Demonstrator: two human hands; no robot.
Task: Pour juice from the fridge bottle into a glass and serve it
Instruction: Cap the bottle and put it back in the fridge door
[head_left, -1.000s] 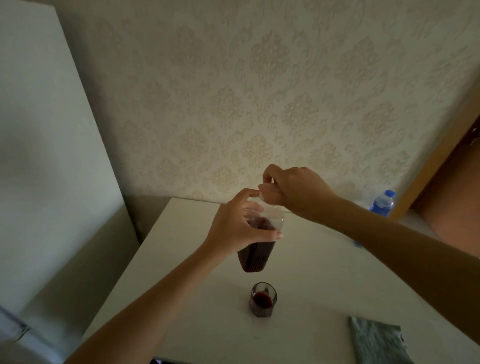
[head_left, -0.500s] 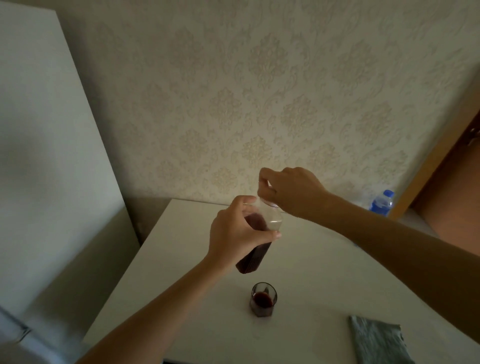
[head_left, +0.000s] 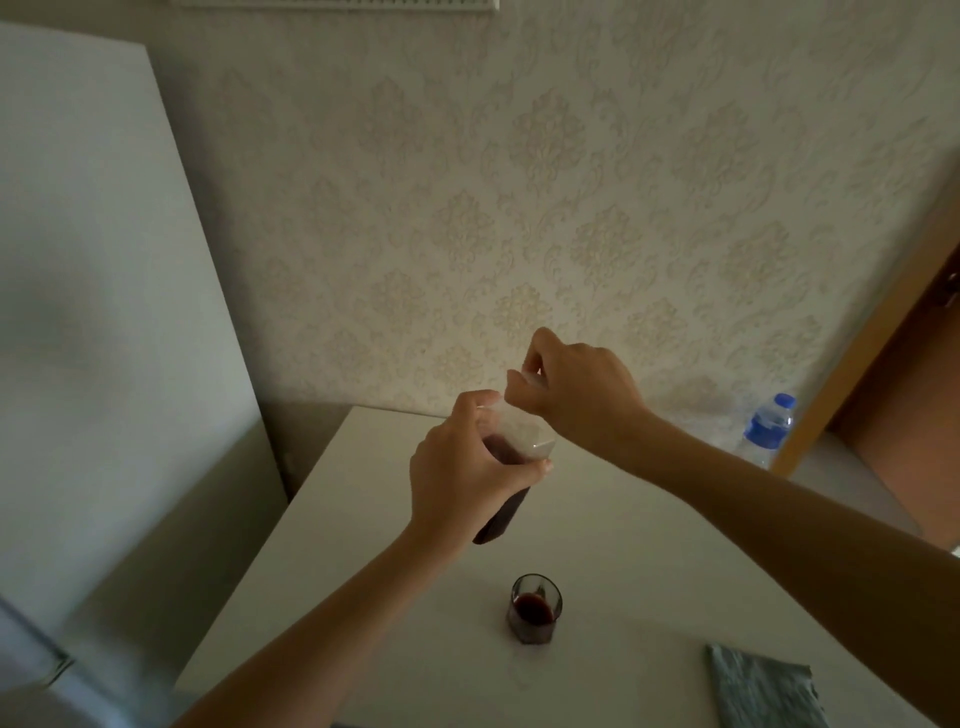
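Fridge (head_left: 93, 312) fills the left edge as a pale slab beside the counter (head_left: 363, 519), its door and handle cut off by the frame. Next along, the left hand (head_left: 462, 478) has its fingers wrapped tight round the middle of the juice bottle (head_left: 506, 506), held clear above the counter. Its long axis tilts, base down toward the wearer, neck up and away to the right. At that neck, the right hand (head_left: 576, 395) pinches something pale between thumb and fingertips, likely the cap; whether it is seated on the threads cannot be told. Judged from this, closing depends on the right hand, directly over the mouth. Below and nearer, the glass (head_left: 535, 608) stands upright, partly filled and well apart from both hands. Farther right lie a folded cloth (head_left: 763, 691), cropped, and a water bottle (head_left: 769, 426).
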